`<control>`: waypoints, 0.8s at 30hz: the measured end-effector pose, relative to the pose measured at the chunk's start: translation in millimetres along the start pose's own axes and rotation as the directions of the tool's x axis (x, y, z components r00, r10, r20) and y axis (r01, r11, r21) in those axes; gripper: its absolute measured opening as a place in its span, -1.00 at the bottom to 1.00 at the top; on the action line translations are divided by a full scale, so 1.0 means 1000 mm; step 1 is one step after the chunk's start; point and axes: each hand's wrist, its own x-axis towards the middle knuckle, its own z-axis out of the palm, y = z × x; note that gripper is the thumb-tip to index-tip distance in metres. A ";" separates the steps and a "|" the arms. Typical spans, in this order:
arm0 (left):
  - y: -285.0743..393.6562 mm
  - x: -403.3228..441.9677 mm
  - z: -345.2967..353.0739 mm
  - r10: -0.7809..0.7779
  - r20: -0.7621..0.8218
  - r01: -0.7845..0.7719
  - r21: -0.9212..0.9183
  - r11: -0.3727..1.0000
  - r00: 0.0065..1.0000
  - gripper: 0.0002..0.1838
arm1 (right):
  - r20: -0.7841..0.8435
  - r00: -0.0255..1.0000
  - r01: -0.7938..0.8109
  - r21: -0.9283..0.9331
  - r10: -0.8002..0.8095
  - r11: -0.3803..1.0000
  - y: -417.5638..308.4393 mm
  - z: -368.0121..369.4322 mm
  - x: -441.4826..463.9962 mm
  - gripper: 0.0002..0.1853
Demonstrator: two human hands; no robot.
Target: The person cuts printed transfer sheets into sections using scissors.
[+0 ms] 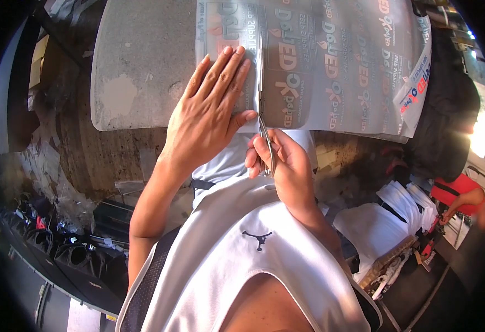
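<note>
Printed sheet [347, 72] spans R part of counter [137, 61] to near edge, L hand [206, 110] w/ grip flat, grasping nthg, prob pinning it, R hand [293, 166] w/ grip curled round handles of scissors [261, 105], blades twd far edge, likely for control.

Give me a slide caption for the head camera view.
The left hand lies flat on a printed sheet while the right hand holds scissors pointing forward.
</note>
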 end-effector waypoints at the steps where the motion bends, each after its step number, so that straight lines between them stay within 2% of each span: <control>1: 0.000 0.000 0.000 0.006 0.004 -0.006 -0.014 1.000 1.000 -0.15 | -0.003 1.000 -0.003 0.003 0.003 1.000 0.000 0.000 0.000 -0.68; 12: 0.000 0.001 0.000 0.005 0.008 -0.005 0.017 1.000 1.000 -0.10 | -0.019 0.999 -0.035 0.014 0.035 0.999 -0.008 0.002 -0.002 -0.69; 14: 0.000 0.001 0.000 0.005 0.006 -0.005 0.017 1.000 1.000 -0.10 | -0.015 0.999 -0.030 -0.016 0.029 0.999 -0.009 0.002 -0.002 -0.63; 17: 0.000 0.000 -0.002 0.000 0.005 0.000 -0.024 1.000 1.000 -0.11 | -0.025 1.000 -0.019 0.007 0.019 1.000 -0.010 0.003 0.000 -0.69; 24: 0.002 0.000 -0.005 -0.006 0.005 0.007 -0.093 0.996 1.000 -0.12 | -0.028 0.999 -0.021 0.004 0.021 1.000 -0.013 0.002 0.002 -0.67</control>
